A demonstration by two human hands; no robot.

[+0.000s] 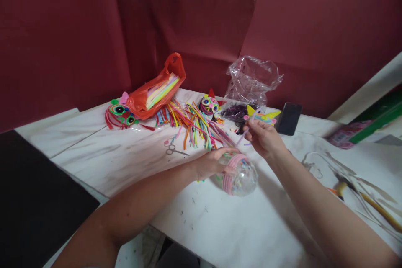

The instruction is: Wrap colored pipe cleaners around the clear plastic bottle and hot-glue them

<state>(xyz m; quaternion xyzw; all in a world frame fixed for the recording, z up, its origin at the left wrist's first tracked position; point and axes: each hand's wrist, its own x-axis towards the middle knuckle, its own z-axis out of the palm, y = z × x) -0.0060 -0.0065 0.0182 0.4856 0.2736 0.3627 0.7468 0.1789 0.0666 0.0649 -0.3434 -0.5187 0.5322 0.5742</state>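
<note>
My left hand [212, 164] is wrapped round a clear plastic bottle [247, 179] lying on its side just above or on the table; I cannot tell which. Pink fuzzy strands [231, 179] circle the bottle, and small coloured bits show through its wall. Pinched in my right hand [263, 137] is a thin light-purple pipe cleaner [242, 135], beyond the bottle. Behind that hand lies a craft face with yellow horns [266, 115], partly hidden by my fingers. Loose multicoloured pipe cleaners [197, 127] spread out past my left hand.
Scissors [176, 150] lie left of the pipe cleaners. An orange bag [141, 98], two decorated craft faces [122, 115], and a crumpled clear bag [251, 77] stand along the back. A phone [289, 118] sits at right, with pliers [342, 186] and white cords nearer.
</note>
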